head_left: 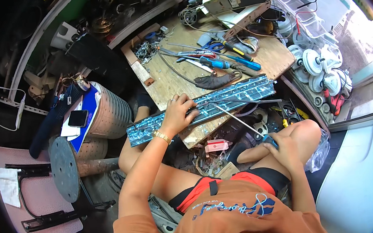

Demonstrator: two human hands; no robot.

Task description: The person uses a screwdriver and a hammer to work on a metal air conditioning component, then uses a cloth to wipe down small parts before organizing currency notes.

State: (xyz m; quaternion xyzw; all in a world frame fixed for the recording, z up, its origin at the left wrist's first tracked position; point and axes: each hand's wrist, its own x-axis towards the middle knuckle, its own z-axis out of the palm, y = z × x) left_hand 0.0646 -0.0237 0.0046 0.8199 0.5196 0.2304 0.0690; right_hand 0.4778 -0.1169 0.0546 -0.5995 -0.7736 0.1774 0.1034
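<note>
"What are the hands doing?"

"The left hand (181, 112), with a gold-coloured bracelet (161, 137) circling its wrist, is grasping a long blue-and-black panel (242, 94), its bent fingers curling over the top. The right hand (286, 151) is gripping a screwdriver (268, 140) by its blue handle, beside the bent right knee."

"Where is the panel lying?"

"It is stretching at a slant across the near side of a wooden table (159, 85). Its left end is sticking out past the wood, above the person's left leg. A thin grey rod (267, 101) is lying partly over it, the right end jutting beyond the panel's near edge."

"And the screwdriver?"

"Its long shaft is slanting up and leftward to the middle of the panel. Whether the tip is touching, I cannot tell."

"What is surrounding them?"

"Farther back on the table, several hand tools (214, 63) are lying in a jumble, with a heap of small metal parts (146, 50) sitting at the far left. Off to the left, a phone (78, 118) is resting above a ribbed metal drum (117, 109). To the right, round white parts (311, 62) are crowding together, and below the table a pink-and-white box (217, 145) is lying among scraps."
</note>
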